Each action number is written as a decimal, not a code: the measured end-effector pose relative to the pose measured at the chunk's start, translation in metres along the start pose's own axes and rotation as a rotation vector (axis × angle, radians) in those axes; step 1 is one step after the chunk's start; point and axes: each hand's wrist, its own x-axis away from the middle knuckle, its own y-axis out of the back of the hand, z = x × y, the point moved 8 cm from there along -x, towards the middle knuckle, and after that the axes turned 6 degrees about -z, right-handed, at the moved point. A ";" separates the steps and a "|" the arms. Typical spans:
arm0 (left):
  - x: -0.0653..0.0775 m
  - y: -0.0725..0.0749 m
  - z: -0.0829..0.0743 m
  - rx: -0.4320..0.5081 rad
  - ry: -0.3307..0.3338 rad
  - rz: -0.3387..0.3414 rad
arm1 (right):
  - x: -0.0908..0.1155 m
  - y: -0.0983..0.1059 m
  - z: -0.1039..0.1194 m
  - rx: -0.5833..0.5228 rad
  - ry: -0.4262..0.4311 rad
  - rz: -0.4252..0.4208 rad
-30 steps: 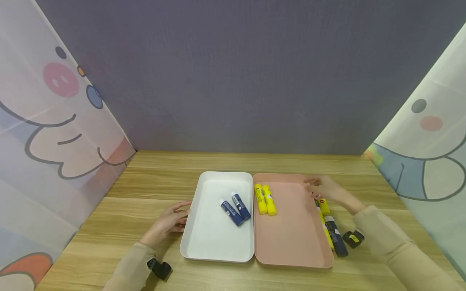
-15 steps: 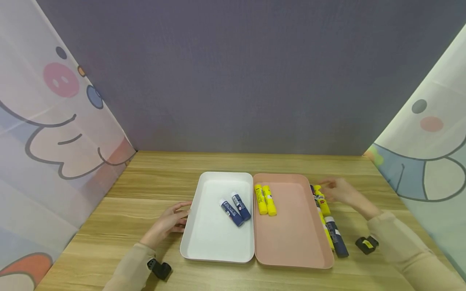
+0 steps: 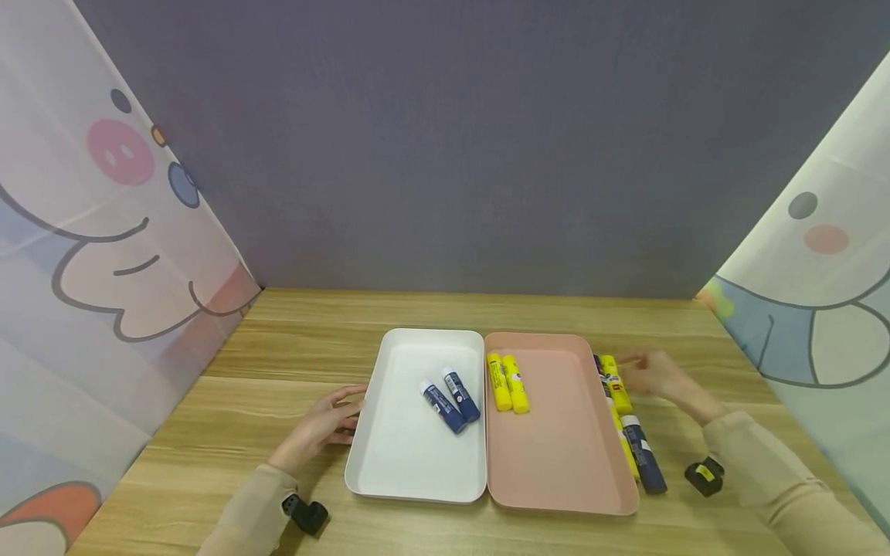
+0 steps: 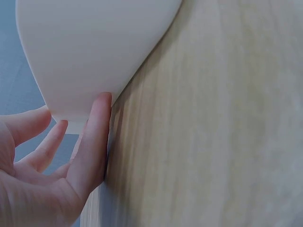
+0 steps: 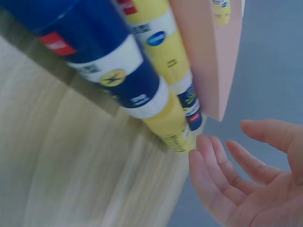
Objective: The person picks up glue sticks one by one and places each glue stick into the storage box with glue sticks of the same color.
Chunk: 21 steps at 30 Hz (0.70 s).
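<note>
My left hand (image 3: 323, 423) rests against the left outer wall of the white tray (image 3: 410, 467); in the left wrist view its extended fingertips touch the wall and the thumb reaches the rim. Inside that tray lie two navy glue sticks with white caps (image 3: 443, 405). My right hand (image 3: 653, 372) is beside a yellow glue stick (image 3: 616, 384), right of the pink tray (image 3: 549, 475). In the right wrist view, its fingers (image 5: 222, 175) are slightly bent and apart from the thumb, holding nothing, tips near the row's far end.
Two yellow glue sticks (image 3: 507, 383) lie in the pink tray's upper left. Along that tray's right wall are a large navy glue stick (image 3: 644, 455), another yellow one (image 3: 626, 444) and a slim navy one (image 3: 603, 377). A grey panel (image 3: 445, 154) stands behind the wooden table (image 3: 313, 324).
My right hand has moved right from the pink tray's right rim to the outer side of the glue stick row, uncovering the upper yellow stick. My left hand stays at the white tray.
</note>
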 end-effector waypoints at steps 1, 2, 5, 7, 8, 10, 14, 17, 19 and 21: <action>0.000 0.000 0.000 -0.001 -0.001 0.001 | 0.000 0.000 -0.002 -0.002 -0.005 -0.003; 0.000 0.000 0.000 -0.001 -0.002 0.001 | 0.000 0.000 -0.003 -0.001 -0.006 -0.005; 0.000 0.000 0.001 -0.005 -0.004 0.001 | 0.001 0.000 -0.005 0.003 -0.003 -0.005; 0.000 0.001 0.001 -0.007 -0.005 0.000 | 0.001 0.000 -0.008 0.000 -0.017 -0.003; -0.001 0.001 0.001 -0.008 -0.004 -0.001 | 0.001 0.000 -0.009 0.002 -0.020 0.001; 0.000 0.001 0.001 -0.008 -0.003 -0.005 | 0.000 0.000 -0.012 0.014 -0.035 0.006; 0.000 0.001 0.000 -0.010 -0.006 -0.005 | -0.002 -0.002 -0.018 0.032 -0.060 0.025; 0.001 0.001 -0.001 -0.010 -0.010 -0.002 | -0.004 -0.004 -0.023 0.035 -0.083 0.041; 0.000 0.001 -0.001 -0.008 -0.008 -0.002 | -0.005 -0.005 -0.026 0.034 -0.096 0.049; 0.000 0.001 -0.001 -0.002 -0.005 -0.004 | -0.006 -0.006 -0.028 0.034 -0.105 0.056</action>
